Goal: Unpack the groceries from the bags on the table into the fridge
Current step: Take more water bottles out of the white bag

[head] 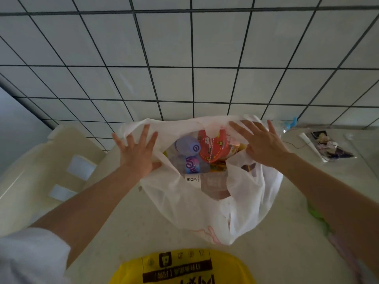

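White plastic bag (pixel 207 201): set on the table (pixel 127 228), mouth spread wide. Contents seen: water bottle (pixel 189 158), red-lidded cup (pixel 216 145). Left hand (pixel 137 154) and right hand (pixel 259 143): fingers splayed flat, pressed on opposite rims, nothing gripped. Yellow bag (pixel 182 267): at near edge.

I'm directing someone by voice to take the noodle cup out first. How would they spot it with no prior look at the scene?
Find the white plastic bag on the pale table, its mouth spread by the left hand and right hand. Inside, toward the right hand, is the cup. Its round red printed lid sets it apart from the purple-capped clear bottle beside it.
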{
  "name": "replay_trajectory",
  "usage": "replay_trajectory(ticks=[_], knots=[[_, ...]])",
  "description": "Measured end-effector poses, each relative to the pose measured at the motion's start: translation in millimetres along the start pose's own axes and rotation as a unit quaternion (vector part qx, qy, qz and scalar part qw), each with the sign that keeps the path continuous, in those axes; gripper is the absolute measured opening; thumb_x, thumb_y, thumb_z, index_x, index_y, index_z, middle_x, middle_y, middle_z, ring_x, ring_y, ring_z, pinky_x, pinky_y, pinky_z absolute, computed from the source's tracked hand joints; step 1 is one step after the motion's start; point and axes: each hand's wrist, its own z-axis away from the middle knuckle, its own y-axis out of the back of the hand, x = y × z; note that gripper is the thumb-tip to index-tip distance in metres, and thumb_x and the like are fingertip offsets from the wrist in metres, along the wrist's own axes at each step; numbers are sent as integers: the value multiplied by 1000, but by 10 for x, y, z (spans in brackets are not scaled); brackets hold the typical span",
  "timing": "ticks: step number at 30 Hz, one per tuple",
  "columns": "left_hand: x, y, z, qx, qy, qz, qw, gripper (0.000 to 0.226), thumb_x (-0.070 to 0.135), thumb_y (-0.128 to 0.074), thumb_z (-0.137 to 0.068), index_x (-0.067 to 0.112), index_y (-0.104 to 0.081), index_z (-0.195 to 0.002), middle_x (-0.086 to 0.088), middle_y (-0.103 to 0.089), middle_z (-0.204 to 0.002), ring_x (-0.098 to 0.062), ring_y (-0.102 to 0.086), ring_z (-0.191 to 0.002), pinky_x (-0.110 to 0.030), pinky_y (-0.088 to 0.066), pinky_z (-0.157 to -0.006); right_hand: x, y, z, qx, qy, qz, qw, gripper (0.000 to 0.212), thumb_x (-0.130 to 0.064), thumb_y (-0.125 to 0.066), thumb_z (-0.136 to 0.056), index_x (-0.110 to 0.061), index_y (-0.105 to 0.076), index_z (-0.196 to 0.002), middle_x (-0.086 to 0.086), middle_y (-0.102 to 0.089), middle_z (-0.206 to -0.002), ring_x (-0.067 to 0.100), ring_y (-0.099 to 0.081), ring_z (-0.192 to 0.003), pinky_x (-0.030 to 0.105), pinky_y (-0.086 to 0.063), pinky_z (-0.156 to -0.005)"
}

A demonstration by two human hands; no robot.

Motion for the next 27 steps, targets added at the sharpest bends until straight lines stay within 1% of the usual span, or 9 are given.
replay_trajectory(ticks=[4,7,10,14,16,19,22,25,27], knots=[[-114,-106,-87,-3,-17,13,1000,93,82,-27,-80,41,21,-147,-1,19,-160,-42,-13,-143,-79,3,-100,90,-143,-197,-40,20,-34,998,91,-37,-69,-81,-32,-11,-151,2,-30,-155,30,-37,-137,67,-30,-105],[-320,-197,-127,-28,-10,40,999,86,65,-39,-89,31,8,-153,-2,-5,-161,-30,-21,-144,-75,-2,-105,122,-192,-331,-82,7,-139,987,84,-28,-65,-86,-26,-14,-152,6,-34,-152,32,-46,-129,50,-43,-101],[-541,-354,-123,-113,-16,46,992,65,46,-34,-98,25,-9,-155,3,-14,-161,-19,-24,-144,-63,-7,-115,118,-204,-357,-121,-85,-375,915,67,-12,-69,-84,-22,-37,-143,7,-53,-133,27,-56,-113,29,-48,-87],[-569,-569,112,-110,-38,335,935,47,25,-37,-103,21,-31,-149,-2,-33,-155,-24,-38,-137,-41,-29,-112,130,-182,-191,-91,-224,-588,772,47,-7,-71,-80,-21,-59,-123,0,-65,-109,17,-63,-96,19,-49,-67],[-580,-641,313,-71,-32,420,904,49,16,-48,-100,15,-36,-147,-7,-39,-151,-27,-42,-135,-34,-31,-108,124,-145,-115,-68,-249,-608,751,41,-5,-71,-79,-17,-63,-118,2,-67,-105,14,-64,-91,21,-50,-68],[-592,-811,651,-76,-84,391,913,53,12,-62,-91,11,-45,-142,-9,-42,-149,-29,-49,-129,-33,-39,-102,94,-82,-21,-34,-281,-611,739,36,-1,-71,-79,-15,-66,-112,0,-68,-101,20,-65,-93,30,-54,-75],[-553,-896,886,-70,-81,403,909,58,-2,-57,-81,18,-51,-136,-4,-49,-143,-29,-58,-117,-31,-47,-91,50,-22,98,32,-289,-536,793,36,3,-72,-76,-20,-66,-103,0,-65,-105,22,-60,-100,38,-50,-91],[-504,-730,952,57,-42,480,874,56,-15,-54,-71,18,-66,-115,-1,-62,-124,-24,-62,-106,-25,-45,-85,-47,49,269,71,-243,-359,898,34,-2,-70,-78,-18,-64,-108,5,-58,-117,24,-52,-110,45,-43,-100],[-472,-522,955,137,36,539,830,47,-17,-56,-70,11,-70,-105,0,-66,-112,-22,-63,-101,-19,-43,-84,-147,86,354,102,-156,-268,945,33,-2,-68,-80,-14,-64,-110,7,-58,-119,27,-48,-119,48,-39,-105]])
